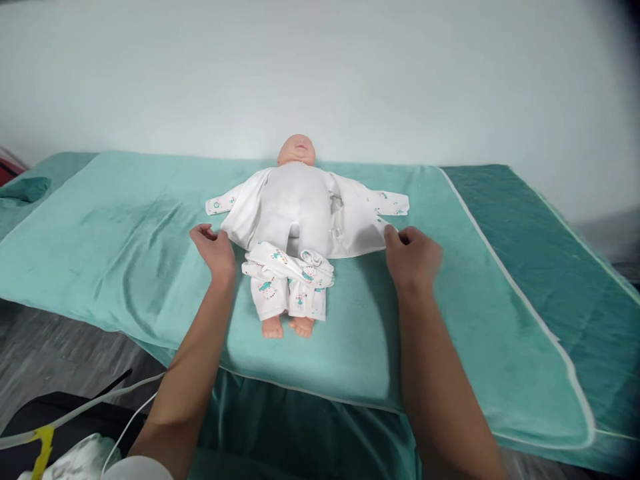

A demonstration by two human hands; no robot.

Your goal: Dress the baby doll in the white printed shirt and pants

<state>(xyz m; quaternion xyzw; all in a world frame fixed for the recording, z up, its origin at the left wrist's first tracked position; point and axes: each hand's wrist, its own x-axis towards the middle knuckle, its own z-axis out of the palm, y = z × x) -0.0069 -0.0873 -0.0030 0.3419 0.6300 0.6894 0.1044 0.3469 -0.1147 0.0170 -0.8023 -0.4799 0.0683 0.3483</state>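
Doll (294, 200) on blanket (150, 233), wall (320, 73) behind

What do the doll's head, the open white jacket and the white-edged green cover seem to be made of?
Doll's head: probably vinyl or soft plastic, given its smooth, moulded surface. Open white jacket: likely thin matte cotton, since it drapes loosely with little shine. White-edged green cover: fabric, perhaps short-pile velvet, judging by soft folds and patchy tones.
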